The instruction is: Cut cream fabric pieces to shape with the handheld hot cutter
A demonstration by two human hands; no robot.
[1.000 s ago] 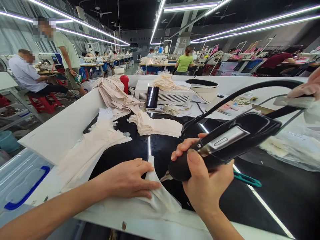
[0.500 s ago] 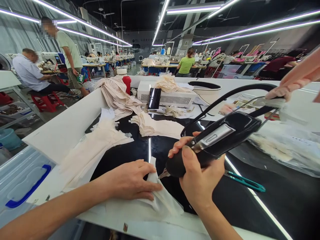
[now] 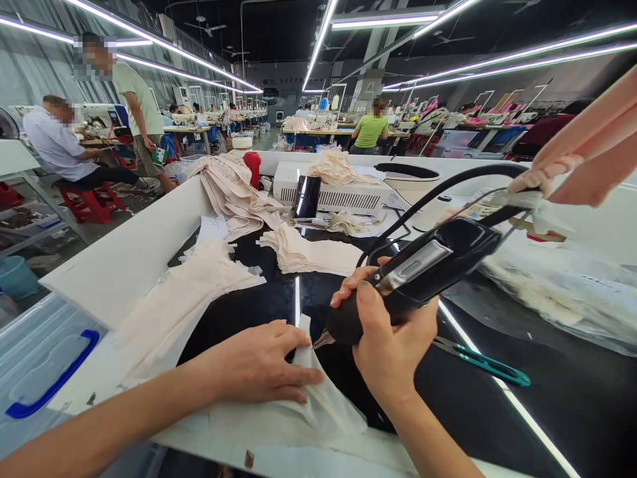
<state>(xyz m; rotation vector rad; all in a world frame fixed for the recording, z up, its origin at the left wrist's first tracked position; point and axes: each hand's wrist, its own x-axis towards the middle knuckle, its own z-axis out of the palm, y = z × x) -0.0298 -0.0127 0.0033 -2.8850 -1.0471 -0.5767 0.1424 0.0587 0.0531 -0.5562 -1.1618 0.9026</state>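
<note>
My left hand (image 3: 259,365) lies flat, fingers stretched out, pressing a pale fabric piece (image 3: 318,401) onto the black glossy table (image 3: 547,398). My right hand (image 3: 391,345) is wrapped round a black corded hand tool (image 3: 423,269). The tool's metal tip (image 3: 321,340) touches the fabric just past my left fingertips. A black cable (image 3: 448,189) arcs from the tool toward the upper right.
Stacks of beige fabric (image 3: 313,252) and cut pieces (image 3: 184,299) lie to the left and behind. Teal-handled scissors (image 3: 485,365) rest at the right. Another person's hand (image 3: 582,159) reaches in at upper right over a plastic bag (image 3: 562,285). A white box (image 3: 343,192) stands behind.
My right hand has drawn the tool slightly left and lower, its tip closer to my left fingers. The other person's hand has moved further into view at the upper right.
</note>
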